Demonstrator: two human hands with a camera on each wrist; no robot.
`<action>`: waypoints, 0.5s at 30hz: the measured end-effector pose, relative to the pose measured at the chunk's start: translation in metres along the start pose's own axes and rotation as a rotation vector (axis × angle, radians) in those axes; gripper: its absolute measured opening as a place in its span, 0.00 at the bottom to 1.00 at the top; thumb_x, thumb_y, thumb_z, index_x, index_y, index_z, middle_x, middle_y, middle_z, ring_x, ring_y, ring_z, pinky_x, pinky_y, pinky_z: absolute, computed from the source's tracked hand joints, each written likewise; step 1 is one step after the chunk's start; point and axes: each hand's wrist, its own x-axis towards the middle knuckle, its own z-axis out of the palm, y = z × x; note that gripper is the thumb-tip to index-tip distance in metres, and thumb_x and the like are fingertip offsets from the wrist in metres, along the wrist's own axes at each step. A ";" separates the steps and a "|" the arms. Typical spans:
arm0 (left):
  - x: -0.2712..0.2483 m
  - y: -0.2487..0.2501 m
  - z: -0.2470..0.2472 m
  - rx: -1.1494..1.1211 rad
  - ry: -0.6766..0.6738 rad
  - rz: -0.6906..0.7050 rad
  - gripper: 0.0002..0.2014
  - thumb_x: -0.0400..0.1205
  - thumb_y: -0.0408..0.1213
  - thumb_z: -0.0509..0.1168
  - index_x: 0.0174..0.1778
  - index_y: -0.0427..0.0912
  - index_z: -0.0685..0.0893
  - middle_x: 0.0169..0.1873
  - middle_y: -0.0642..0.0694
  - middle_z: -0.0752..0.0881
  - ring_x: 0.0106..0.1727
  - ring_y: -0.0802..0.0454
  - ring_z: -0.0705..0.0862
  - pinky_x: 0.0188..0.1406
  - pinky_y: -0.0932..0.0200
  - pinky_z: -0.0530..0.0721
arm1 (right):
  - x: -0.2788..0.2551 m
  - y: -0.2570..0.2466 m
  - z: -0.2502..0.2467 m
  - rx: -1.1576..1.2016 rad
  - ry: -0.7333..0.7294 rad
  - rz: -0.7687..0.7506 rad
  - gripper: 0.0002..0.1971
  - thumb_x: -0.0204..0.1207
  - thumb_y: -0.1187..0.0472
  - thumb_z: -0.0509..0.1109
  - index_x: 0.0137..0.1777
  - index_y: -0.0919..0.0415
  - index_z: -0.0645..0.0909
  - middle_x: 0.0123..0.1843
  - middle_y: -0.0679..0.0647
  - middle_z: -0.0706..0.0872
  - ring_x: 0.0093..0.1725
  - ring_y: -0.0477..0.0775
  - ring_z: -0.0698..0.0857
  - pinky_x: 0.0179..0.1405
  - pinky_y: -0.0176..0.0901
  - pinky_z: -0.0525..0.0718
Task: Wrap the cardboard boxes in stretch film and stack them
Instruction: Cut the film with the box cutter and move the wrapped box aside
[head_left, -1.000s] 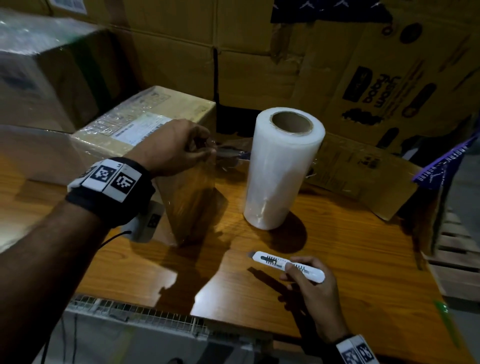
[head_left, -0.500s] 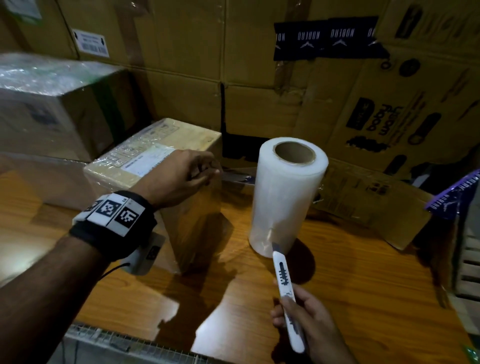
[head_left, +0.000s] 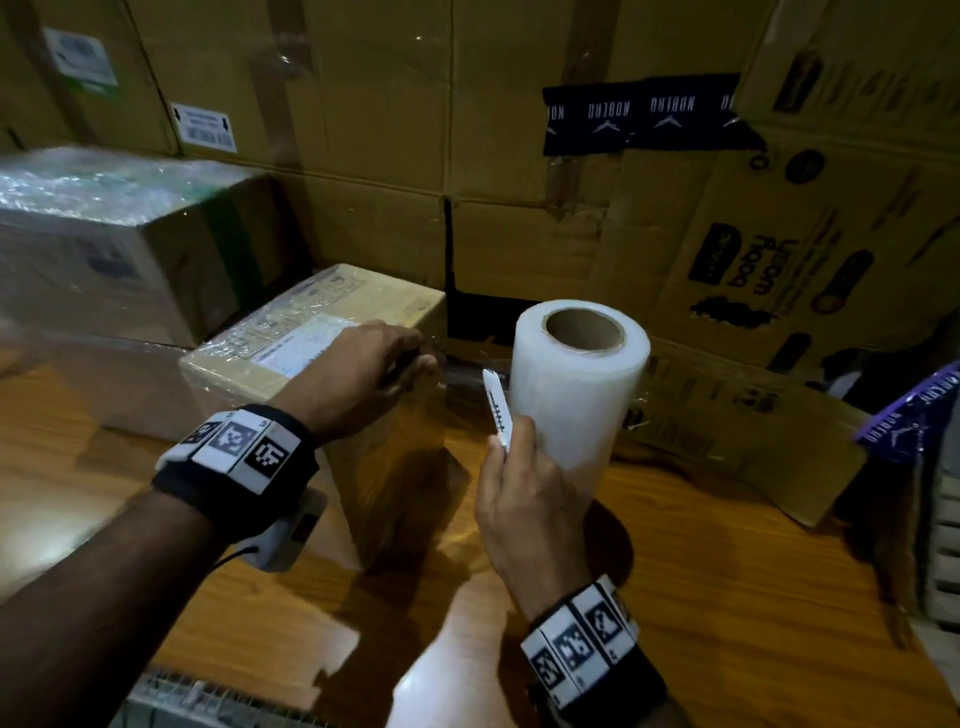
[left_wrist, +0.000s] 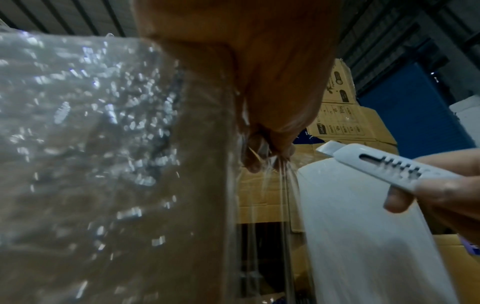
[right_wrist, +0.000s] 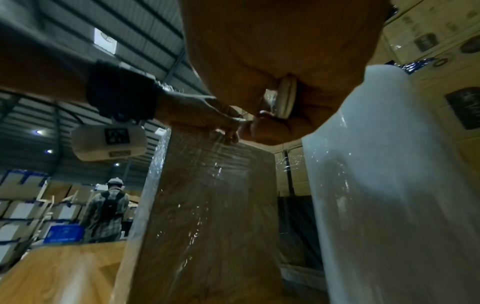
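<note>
Stretch film (head_left: 470, 370) runs taut between the roll and the box on the table (head_left: 727, 561), and the white utility knife (head_left: 497, 410) now stands against it; half a second ago the knife pointed at the foot of the roll, and a second ago it lay low over the near table. The right hand (head_left: 524, 499) has risen with it and grips the handle in curled fingers, tip up, just beside the left flank of the film roll (head_left: 576, 384). The left wrist view shows the knife (left_wrist: 389, 166) close to the bunched film (left_wrist: 272, 170); whether the blade touches it cannot be told.

The left hand (head_left: 363, 374) stays where it was, at the near right top corner of the cardboard box (head_left: 311, 338), its fingertips (left_wrist: 259, 156) pinching the film gathered into strands. The box stands on the table left of the roll, film already shining over its sides (right_wrist: 207, 205). The roll stands upright on its end, its cardboard core open at the top.

Farther left a larger wrapped box (head_left: 130, 244) sits on another wrapped box (head_left: 119, 379), touching the smaller one's far left side. A wall of big cartons (head_left: 363, 156) closes the far edge of the table, and a flattened carton (head_left: 737, 405) leans behind the roll on the right. Bare wood lies open on the near right of the table and along its near edge, where a wire rack (head_left: 208, 696) shows below. In the right wrist view a person (right_wrist: 109, 211) stands far off among shelves.
</note>
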 end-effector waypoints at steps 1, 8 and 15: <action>0.000 0.001 0.000 -0.002 -0.001 -0.015 0.09 0.90 0.46 0.64 0.43 0.58 0.81 0.38 0.55 0.82 0.40 0.57 0.80 0.37 0.53 0.77 | 0.002 0.000 0.003 -0.036 0.007 -0.005 0.07 0.93 0.49 0.53 0.62 0.48 0.70 0.36 0.42 0.77 0.28 0.39 0.78 0.21 0.33 0.77; 0.000 0.005 -0.001 0.011 -0.021 -0.020 0.10 0.91 0.46 0.61 0.44 0.50 0.79 0.38 0.53 0.81 0.41 0.56 0.78 0.42 0.46 0.75 | 0.005 0.006 0.014 -0.128 0.010 0.002 0.09 0.92 0.49 0.53 0.65 0.49 0.70 0.34 0.41 0.75 0.26 0.38 0.76 0.20 0.29 0.73; 0.001 0.007 0.001 -0.006 -0.066 -0.018 0.12 0.91 0.47 0.61 0.41 0.57 0.75 0.38 0.54 0.81 0.40 0.56 0.80 0.37 0.51 0.75 | -0.002 0.022 0.035 -0.212 -0.070 0.022 0.10 0.92 0.51 0.51 0.67 0.50 0.69 0.37 0.44 0.79 0.27 0.38 0.76 0.21 0.28 0.71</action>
